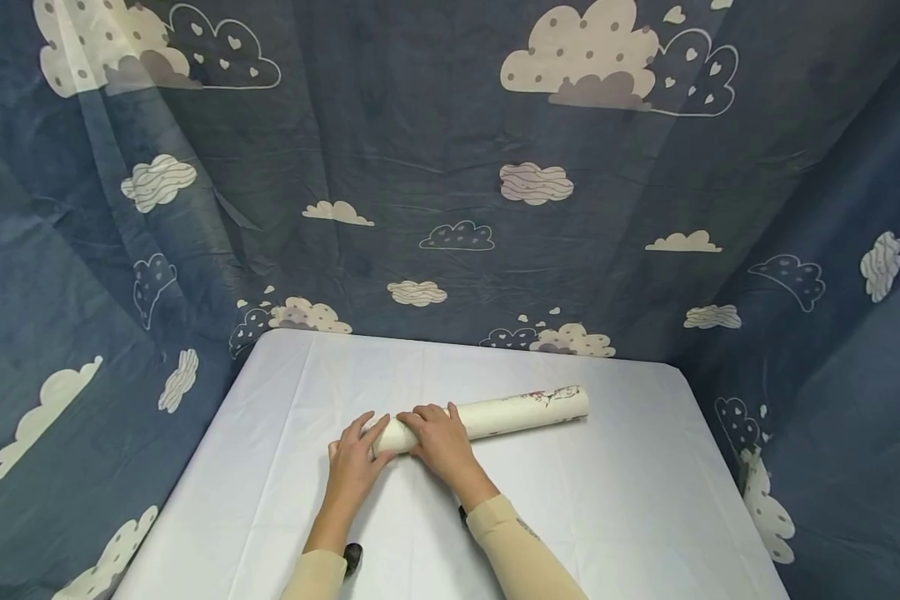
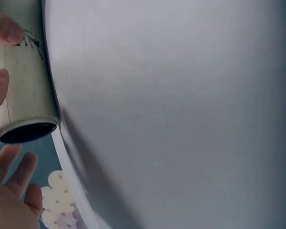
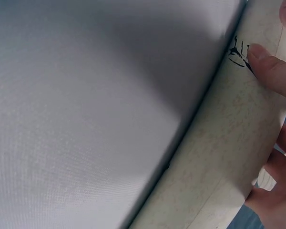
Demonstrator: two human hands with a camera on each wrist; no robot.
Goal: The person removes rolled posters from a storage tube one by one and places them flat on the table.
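A long cream roll with a printed flower-and-branch pattern, like a roll of wallpaper (image 1: 525, 414), lies slantwise on the white table, its right end farther back. At its near left end, my left hand (image 1: 352, 467) has the thumb on the near side and the fingers around the far side. Beside it, my right hand (image 1: 442, 446) holds the roll, its fingers reaching over the top. The left wrist view shows the roll's dark hollow end (image 2: 28, 132) and several spread fingers (image 2: 26, 174) beyond it. In the right wrist view, my thumb (image 3: 271, 69) presses by a black printed twig.
A white cloth-covered table (image 1: 607, 500) spreads around the roll. Dark blue curtains with cloud prints (image 1: 435, 133) stand behind the table and along both sides. Black straps show at both wrists, by the cream sleeves (image 1: 525, 542).
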